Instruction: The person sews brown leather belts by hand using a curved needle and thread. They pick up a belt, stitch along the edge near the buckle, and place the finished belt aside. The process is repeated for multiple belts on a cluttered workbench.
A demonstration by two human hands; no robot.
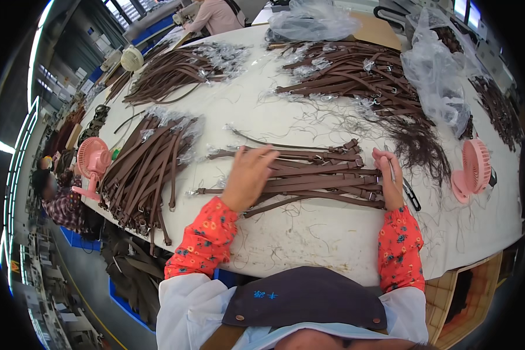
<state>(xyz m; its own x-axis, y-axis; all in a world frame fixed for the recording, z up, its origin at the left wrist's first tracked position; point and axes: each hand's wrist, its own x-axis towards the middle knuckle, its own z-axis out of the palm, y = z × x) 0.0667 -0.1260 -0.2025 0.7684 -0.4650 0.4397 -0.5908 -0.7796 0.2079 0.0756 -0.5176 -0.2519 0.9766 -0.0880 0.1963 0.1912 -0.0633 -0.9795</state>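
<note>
Left hand (pixel 248 176): palm down over the left part of the near straps (pixel 332 182), fingers slightly bent and blurred; cannot tell whether they close on any. Right hand (pixel 391 175): at the right ends of the same straps, fingers bent; cannot tell whether they pinch one.

Straps: brown, with buckles, laid lengthwise left to right in a loose row, near middle of the table (pixel 309 248), between the two hands.

Around them:
- Snips (pixel 412 194): black, just beside the right hand, on its right.
- Thread tangle (pixel 420 143): dark, far side of the right hand; loose strands scattered across the cloth.
- Left pile (pixel 146 169): brown straps, partly in clear wrap, left of the left hand and apart from it.
- Far-left pile (pixel 169 70): more straps, wrapped ends to the right.
- Far-right pile (pixel 356 73): straps, heaped, some wrapped.
- Clear bags: one at the far edge (pixel 312 20), one on the right (pixel 434 79), beside the far-right pile.
- Pink fans: one left (pixel 93 158), by the left pile; one right (pixel 476 163), beyond the snips.
- White fan (pixel 132 59): far left.
- Crate (pixel 443 300): wooden, near right, below the table edge.
</note>
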